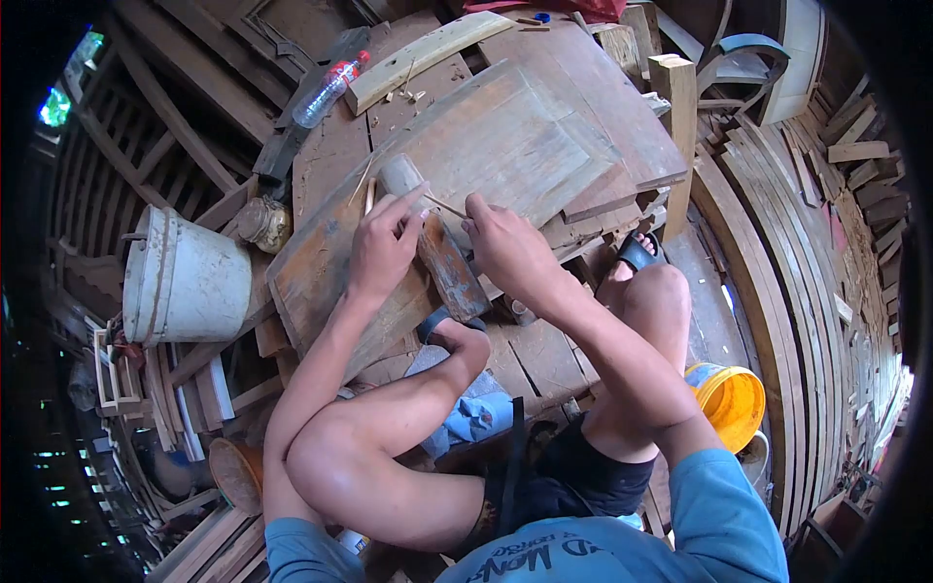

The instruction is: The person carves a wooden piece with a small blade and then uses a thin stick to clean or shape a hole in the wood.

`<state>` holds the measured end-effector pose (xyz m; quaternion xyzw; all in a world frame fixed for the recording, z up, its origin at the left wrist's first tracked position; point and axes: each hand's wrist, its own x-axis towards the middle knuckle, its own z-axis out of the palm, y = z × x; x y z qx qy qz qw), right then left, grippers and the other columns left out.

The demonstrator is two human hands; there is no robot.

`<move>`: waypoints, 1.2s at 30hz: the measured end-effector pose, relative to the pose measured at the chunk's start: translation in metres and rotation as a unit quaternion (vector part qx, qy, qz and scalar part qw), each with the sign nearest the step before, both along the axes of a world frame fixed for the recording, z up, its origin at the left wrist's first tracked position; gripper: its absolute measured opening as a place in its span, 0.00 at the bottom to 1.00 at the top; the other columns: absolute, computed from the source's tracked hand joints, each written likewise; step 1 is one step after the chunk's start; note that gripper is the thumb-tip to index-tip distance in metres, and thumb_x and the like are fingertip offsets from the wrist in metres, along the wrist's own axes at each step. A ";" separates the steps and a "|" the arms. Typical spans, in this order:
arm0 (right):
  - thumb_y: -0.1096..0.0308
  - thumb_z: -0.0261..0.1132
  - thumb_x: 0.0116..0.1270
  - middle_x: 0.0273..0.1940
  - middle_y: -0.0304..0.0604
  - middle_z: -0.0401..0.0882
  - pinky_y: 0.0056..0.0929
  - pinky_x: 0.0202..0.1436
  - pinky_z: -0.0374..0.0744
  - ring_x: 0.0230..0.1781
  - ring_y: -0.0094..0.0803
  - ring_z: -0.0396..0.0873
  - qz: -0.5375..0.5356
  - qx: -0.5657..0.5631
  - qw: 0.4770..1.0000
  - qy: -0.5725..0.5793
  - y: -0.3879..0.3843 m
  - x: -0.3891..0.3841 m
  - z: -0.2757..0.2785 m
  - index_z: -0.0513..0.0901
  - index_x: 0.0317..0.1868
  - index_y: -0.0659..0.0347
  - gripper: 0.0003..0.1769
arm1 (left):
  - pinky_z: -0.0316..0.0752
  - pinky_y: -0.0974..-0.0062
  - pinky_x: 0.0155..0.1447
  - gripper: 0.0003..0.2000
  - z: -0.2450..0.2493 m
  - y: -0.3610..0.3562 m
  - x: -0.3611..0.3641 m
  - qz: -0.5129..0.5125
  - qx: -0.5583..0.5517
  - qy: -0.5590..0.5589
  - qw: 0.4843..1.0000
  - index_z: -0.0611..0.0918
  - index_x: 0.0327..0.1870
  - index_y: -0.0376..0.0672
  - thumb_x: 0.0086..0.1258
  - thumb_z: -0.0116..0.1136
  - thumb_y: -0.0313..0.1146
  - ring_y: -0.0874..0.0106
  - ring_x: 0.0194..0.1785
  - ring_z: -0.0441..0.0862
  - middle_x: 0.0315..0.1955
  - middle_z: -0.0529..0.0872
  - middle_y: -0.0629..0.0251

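Over a curved wooden panel [496,146], my left hand [384,243] has its fingers closed near a small pale cup [399,175]. What its fingertips hold is too small to make out. My right hand [505,248] is closed on a thin stick [444,204], whose other end points left toward the fingers of my left hand. Just below the two hands, a worn wooden block [452,269] lies slanted on the work surface. Thin sticks stand beside the cup, close to my left hand.
A plastic bottle [330,89] and a curved light board [428,60] lie at the back. At left are a white bucket [185,277] and a jar [264,225]. An upright post [673,146] stands at right, with a yellow bucket [727,406] lower down.
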<state>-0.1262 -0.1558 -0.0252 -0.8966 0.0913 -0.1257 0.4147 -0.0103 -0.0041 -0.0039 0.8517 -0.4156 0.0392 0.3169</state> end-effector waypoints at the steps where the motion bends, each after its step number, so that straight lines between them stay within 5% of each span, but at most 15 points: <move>1: 0.67 0.54 0.74 0.35 0.64 0.79 0.55 0.43 0.74 0.40 0.63 0.78 -0.003 0.001 1.000 -0.010 0.000 0.000 0.000 0.68 0.43 0.66 0.10 | 0.73 0.70 0.33 0.17 0.000 -0.001 0.000 0.001 -0.006 -0.001 1.000 0.82 0.58 0.44 0.67 0.62 0.27 0.68 0.24 0.74 0.28 0.78 0.58; 36: 0.68 0.57 0.71 0.38 0.61 0.77 0.53 0.42 0.77 0.40 0.60 0.79 -0.031 -0.029 0.997 -0.064 -0.004 0.000 -0.003 0.68 0.44 0.66 0.10 | 0.74 0.74 0.35 0.10 -0.003 0.000 0.001 0.032 -0.099 0.075 0.992 0.84 0.49 0.35 0.69 0.60 0.27 0.75 0.29 0.79 0.29 0.85 0.59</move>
